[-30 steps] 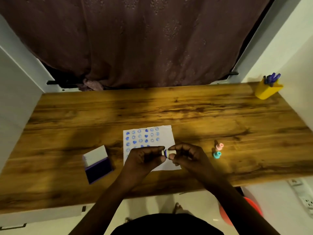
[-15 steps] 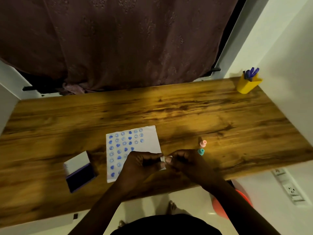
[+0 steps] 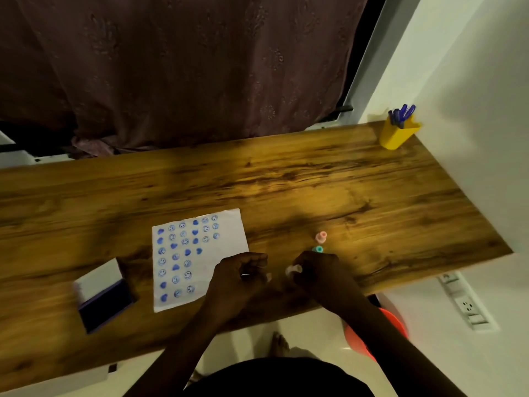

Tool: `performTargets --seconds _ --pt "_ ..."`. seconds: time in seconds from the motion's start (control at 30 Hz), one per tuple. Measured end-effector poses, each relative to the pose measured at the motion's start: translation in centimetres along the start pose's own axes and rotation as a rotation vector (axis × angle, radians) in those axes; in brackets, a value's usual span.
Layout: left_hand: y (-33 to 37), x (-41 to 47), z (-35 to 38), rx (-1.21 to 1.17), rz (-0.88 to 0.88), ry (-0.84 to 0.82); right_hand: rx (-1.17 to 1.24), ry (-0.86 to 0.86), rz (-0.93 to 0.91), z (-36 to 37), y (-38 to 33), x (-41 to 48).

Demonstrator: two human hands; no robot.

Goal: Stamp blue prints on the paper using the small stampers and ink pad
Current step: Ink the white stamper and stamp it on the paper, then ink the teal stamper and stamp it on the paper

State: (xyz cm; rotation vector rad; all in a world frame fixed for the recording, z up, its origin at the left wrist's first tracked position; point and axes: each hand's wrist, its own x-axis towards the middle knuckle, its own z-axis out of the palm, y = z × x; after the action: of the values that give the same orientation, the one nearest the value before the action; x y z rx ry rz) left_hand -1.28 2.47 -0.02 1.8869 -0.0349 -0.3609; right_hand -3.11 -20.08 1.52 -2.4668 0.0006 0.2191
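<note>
On wooden desk (image 3: 286, 179): paper (image 3: 200, 253) near front edge, rows of blue hearts and smiley prints covering left part. Ink pad (image 3: 107, 299) open, left of paper, apart from it. Left hand (image 3: 240, 277) curled at paper's lower right corner, something small and pale in fingers, can't tell what. Right hand (image 3: 317, 270) just right of it, pinching small white stamper (image 3: 293, 269). Hands apart. Pink stamper (image 3: 321, 236) and teal stamper (image 3: 317, 249) standing just beyond right hand. Yellow pen cup (image 3: 396, 134) at far right corner.
</note>
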Motion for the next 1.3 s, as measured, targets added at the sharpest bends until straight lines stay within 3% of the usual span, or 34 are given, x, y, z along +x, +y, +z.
performTargets --seconds 0.2,0.6,0.7,0.83,1.03,1.17,1.3 --pt "-0.9 0.4 0.4 0.024 -0.013 0.045 -0.194 -0.045 0.027 1.2 1.5 1.2" --pt "-1.3 0.5 0.5 0.093 0.028 0.042 -0.215 -0.074 -0.004 1.1 2.7 1.7" --pt "-1.5 0.8 0.5 0.076 0.014 0.044 -0.179 0.006 -0.027 -0.2 2.8 1.9" --pt "-1.6 1.1 0.4 0.085 0.014 0.044 -0.339 0.197 -0.006 -1.9 3.8 2.7" --pt "-1.6 1.2 0.4 0.072 0.012 0.041 -0.410 0.032 0.064 -1.2 5.2 3.7" --pt "-1.2 1.1 0.0 0.043 0.021 0.054 -0.326 0.070 0.070 -1.0 4.4 4.0" --pt "-0.4 0.9 -0.4 -0.006 0.053 0.079 0.007 0.174 0.101 -1.9 1.4 4.3"
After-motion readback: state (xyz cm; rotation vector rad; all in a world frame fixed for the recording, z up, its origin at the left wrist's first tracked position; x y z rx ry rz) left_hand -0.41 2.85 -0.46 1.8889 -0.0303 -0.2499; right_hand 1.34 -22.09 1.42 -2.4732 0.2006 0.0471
